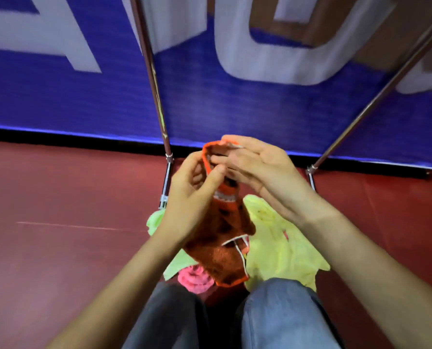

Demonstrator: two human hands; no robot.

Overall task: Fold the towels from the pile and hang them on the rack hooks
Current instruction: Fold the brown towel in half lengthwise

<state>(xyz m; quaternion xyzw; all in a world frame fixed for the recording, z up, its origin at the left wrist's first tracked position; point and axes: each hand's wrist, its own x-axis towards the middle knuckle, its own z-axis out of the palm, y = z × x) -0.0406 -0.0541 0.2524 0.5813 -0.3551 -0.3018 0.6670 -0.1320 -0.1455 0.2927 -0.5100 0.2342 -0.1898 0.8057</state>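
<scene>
An orange towel (222, 238) hangs in the air in front of me, bunched and partly doubled over. My left hand (192, 197) pinches its upper edge between thumb and fingers. My right hand (257, 167) lies against the top corner with its fingers nearly straight, palm turned toward me. Below lies the pile on the floor: a yellow towel (282, 245), a light green towel (177, 265) and a pink towel (194, 279). Two metal legs of the rack (157, 96) rise at an angle past the hands; no hooks are in view.
The rack's right leg (376, 102) slants up to the right. A blue banner (84, 102) with big white letters hangs behind it. The floor (58, 197) is dark red. My knees in jeans (280, 313) are at the bottom.
</scene>
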